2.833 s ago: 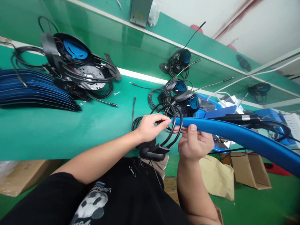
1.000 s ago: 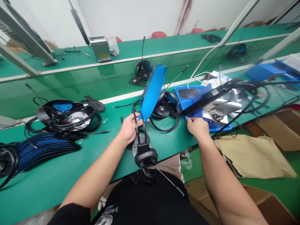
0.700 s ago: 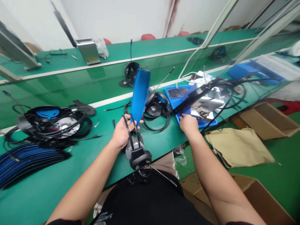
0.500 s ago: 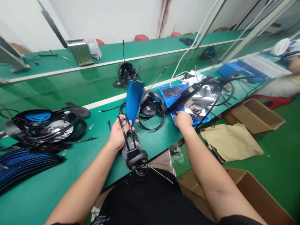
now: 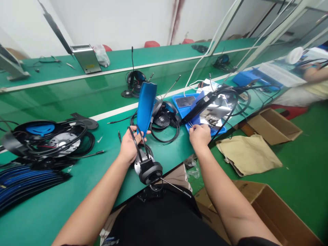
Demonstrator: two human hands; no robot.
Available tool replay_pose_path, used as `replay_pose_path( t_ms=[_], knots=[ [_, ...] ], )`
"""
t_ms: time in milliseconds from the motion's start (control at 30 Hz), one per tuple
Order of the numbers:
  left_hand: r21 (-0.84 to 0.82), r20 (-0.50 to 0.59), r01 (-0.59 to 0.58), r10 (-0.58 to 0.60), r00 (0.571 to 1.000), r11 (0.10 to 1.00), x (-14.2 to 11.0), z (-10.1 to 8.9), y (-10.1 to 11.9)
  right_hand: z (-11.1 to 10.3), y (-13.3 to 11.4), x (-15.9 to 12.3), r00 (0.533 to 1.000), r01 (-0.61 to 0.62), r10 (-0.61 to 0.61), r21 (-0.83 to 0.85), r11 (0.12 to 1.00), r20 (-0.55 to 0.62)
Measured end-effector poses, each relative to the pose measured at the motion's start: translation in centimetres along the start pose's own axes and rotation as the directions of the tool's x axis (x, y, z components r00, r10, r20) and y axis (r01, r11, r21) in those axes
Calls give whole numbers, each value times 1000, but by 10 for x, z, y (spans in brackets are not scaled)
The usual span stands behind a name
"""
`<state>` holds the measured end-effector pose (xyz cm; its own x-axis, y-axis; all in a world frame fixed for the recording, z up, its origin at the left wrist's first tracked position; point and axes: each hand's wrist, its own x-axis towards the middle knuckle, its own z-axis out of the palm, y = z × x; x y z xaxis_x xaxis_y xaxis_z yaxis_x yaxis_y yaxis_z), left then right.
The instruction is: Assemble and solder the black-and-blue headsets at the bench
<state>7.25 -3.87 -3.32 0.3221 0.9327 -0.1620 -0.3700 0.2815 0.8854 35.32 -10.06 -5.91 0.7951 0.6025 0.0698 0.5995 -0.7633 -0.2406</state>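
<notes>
The left hand [image 5: 128, 145] pinches the lower end of the blue strip [image 5: 146, 107] between thumb and fingers, with the two black hoops [image 5: 137, 147] of the headset [image 5: 151, 172] passing over those fingers. From that hand the strip rises towards one o'clock, the headset's earpiece hangs at five o'clock by the black shirt [image 5: 156, 218], and its mic [image 5: 176, 188] points on to four. At three o'clock the right hand [image 5: 201, 137] is at the near edge of the blue tray [image 5: 179, 110], fingers curled, thumb and forefinger closed on a small item [image 5: 194, 128] whose kind I cannot tell. In the tray, metal parts [image 5: 212, 120] lie at one o'clock from the right hand, and a black ribbed piece [image 5: 199, 107] slants across its left side. A second headset [image 5: 163, 118] rests on the green bench [image 5: 102, 177] at two o'clock from the left hand; a large tangle of headset parts [image 5: 61, 140] lies at nine, and the strip stack [image 5: 28, 181] between eight and nine. An open carton [image 5: 275, 126] stands below the bench, at three o'clock from the right hand
</notes>
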Motion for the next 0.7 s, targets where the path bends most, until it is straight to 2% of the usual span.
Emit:
replay_pose_path(
  t_ms=[167, 300, 367, 400, 433, 467, 533, 600, 633, 700],
  knots=[
    [-27, -26, 16, -17, 1000, 999, 2, 0, -1, -23, 27, -20, 998, -11, 17, 85, 996, -64],
    [-48, -18, 27, -28, 999, 998, 3, -2, -2, -35, 44, -39, 1000, 9, -15, 234, 972, 20],
    [-56, -2, 46, -46, 999, 997, 4, -3, -2, -35, 40, -54, 984, 70, -135, 451, 890, 115],
    [-59, 2, 56, -56, 998, 997, 4, -3, -2, -33, 34, -62, 956, 92, -233, 571, 816, 179],
    [-62, 0, 62, -62, 998, 996, 4, -3, -2, -30, 26, -70, 908, 97, -341, 668, 738, 244],
    [-62, -1, 66, -66, 998, 996, 4, -3, -3, -26, 16, -78, 839, 92, -448, 731, 676, 308],
    [-58, -7, 63, -63, 998, 996, 4, -3, -4, -19, -7, -91, 683, 105, -596, 751, 651, 422],
    [-52, -8, 56, -56, 998, 997, 3, -3, -4, -13, -28, -99, 572, 132, -665, 747, 651, 479],
    [-52, -7, 53, -54, 999, 997, 3, -2, -5, -10, -37, -102, 540, 134, -688, 758, 638, 484],
    [-57, -4, 53, -53, 999, 997, 3, -2, -5, -7, -49, -106, 532, 122, -706, 783, 610, 468]
  ],
)
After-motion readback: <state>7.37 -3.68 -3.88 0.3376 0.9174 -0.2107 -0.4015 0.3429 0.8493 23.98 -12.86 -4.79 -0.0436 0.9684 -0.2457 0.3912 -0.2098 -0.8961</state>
